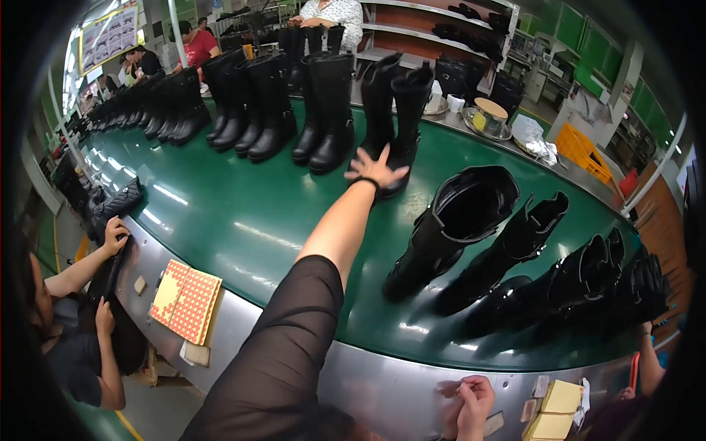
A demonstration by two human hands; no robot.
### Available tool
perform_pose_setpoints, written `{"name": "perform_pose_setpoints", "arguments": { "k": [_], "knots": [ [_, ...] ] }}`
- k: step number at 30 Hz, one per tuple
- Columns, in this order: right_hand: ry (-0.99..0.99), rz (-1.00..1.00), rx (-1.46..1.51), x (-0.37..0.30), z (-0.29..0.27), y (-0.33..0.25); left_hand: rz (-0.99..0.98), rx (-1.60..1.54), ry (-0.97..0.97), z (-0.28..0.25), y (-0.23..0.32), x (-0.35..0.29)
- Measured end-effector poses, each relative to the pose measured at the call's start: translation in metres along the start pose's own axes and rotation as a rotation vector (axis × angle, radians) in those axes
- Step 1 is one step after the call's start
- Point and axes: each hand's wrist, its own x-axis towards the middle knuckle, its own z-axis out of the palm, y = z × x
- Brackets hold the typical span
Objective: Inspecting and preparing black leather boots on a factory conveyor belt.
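My left hand (378, 172) reaches across the green belt (243, 198) with its fingers spread, a black band at the wrist. It is at the feet of a pair of tall black boots (406, 110), its fingers overlapping them in view; whether it touches them I cannot tell. Down at the near metal edge, my right hand (476, 400) is closed, thumb and fingers drawn together. What it holds, if anything, is too small to make out. Closest to my left hand on the right stands another tall black boot (441, 235), its wide top gaping upward.
More black boots (323, 110) line the belt's far side, others (573, 279) the right. Patterned yellow-red card (187, 300) and yellow pads (553, 411) lie on the near metal ledge (382, 367). A co-worker (81, 331) handles a boot at left. An orange crate (581, 152) stands far right.
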Motion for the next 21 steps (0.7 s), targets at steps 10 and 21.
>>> {"name": "perform_pose_setpoints", "arguments": {
  "k": [10,21],
  "knots": [
    [-0.062,0.01,0.002,-0.001,0.005,-0.005,0.281,0.262,-0.113,0.043,-0.049,0.013],
    [-0.132,0.073,-0.027,0.002,0.006,-0.001,1.115,-0.376,0.284,-0.046,-0.069,-0.26]
  ]
}}
